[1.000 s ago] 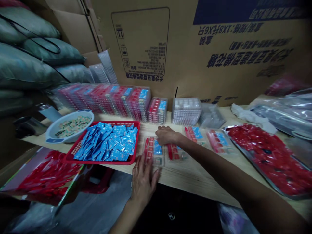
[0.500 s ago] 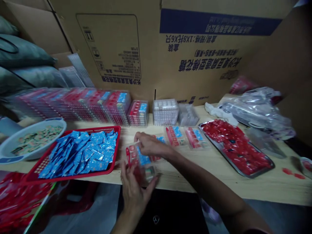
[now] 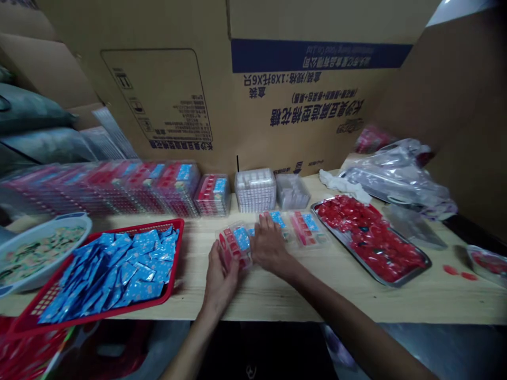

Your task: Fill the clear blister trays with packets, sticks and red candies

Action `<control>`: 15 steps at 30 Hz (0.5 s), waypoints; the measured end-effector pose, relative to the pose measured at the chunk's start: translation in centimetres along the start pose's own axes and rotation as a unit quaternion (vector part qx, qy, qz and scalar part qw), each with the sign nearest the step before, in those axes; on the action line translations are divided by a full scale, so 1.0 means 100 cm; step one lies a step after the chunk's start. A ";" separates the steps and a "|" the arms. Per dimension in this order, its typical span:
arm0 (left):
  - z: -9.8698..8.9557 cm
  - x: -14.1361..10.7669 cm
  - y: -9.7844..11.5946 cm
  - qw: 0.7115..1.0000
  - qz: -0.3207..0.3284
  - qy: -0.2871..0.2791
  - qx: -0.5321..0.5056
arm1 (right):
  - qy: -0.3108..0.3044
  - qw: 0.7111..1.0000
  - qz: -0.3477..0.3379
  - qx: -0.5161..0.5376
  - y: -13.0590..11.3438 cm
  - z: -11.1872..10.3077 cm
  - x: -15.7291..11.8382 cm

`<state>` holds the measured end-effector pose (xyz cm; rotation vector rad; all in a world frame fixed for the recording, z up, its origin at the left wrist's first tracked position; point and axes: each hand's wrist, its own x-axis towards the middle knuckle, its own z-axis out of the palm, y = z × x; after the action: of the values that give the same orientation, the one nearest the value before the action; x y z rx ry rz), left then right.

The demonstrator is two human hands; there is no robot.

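My left hand [image 3: 219, 282] grips the near left edge of a clear plastic tray [image 3: 246, 258], its thumb on top. Inside that tray are red square pieces, a pink-red strip along one side and a blue packet [image 3: 241, 238]. My right hand [image 3: 272, 247] lies palm down just right of it, fingers stretched forward over another filled tray and hiding most of it; whether the fingers press on that tray is blurred. Right of this hand, a similar filled tray [image 3: 308, 230] rests on the wooden table.
A red basket [image 3: 174, 274] of blue packets and a pale blue basin [image 3: 85, 227] stand left. Stacked filled trays [image 3: 174, 192] and empty trays [image 3: 255, 192] line the back before a large carton [image 3: 158, 79]. A metal tray [image 3: 390, 282] of red packets lies right.
The tray in my left hand has moved up and away from the table's front edge. My right hand has left that tray and shifted right, over the neighbouring trays. The view has shifted slightly.
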<state>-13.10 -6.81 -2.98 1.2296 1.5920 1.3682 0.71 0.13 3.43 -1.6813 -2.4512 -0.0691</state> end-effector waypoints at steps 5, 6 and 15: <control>-0.002 0.004 -0.010 0.992 -0.090 0.043 -0.077 | -0.013 0.999 0.014 0.031 -0.024 0.010 -0.035; -0.003 0.002 -0.010 0.988 -0.103 0.055 -0.099 | -0.015 0.998 0.030 0.050 -0.029 0.009 -0.038; 0.012 0.018 0.029 0.966 -0.180 -0.012 -0.185 | -0.012 0.983 0.133 0.126 -0.033 0.002 -0.039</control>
<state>-11.90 -4.69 -0.25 0.6936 1.3801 1.3282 -0.99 -4.67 2.75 -1.8806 -2.1200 0.2838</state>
